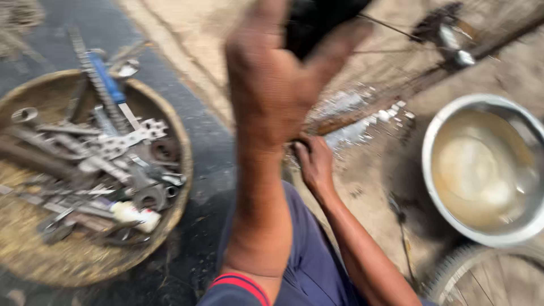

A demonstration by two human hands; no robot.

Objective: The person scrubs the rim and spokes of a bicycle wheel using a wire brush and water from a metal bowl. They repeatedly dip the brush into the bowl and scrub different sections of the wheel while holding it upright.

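My left hand (272,85) is raised high in the middle of the view and is blurred. Its fingers and thumb close around a black object (317,20) at the top edge; what the object is cannot be made out. Lower down, my right hand (314,164) is clenched at the near end of a long rusty bar (362,110) that runs up to the right across the sandy ground. White flecks lie along the bar. My knee in dark blue cloth (306,255) sits below both hands.
A round woven basket (73,260) at the left holds several spanners, sockets, a blue-handled tool and a white tube. A steel bowl (433,130) of murky water stands at the right. Part of a bicycle wheel (481,272) shows at the bottom right. Black pavement runs between basket and sand.
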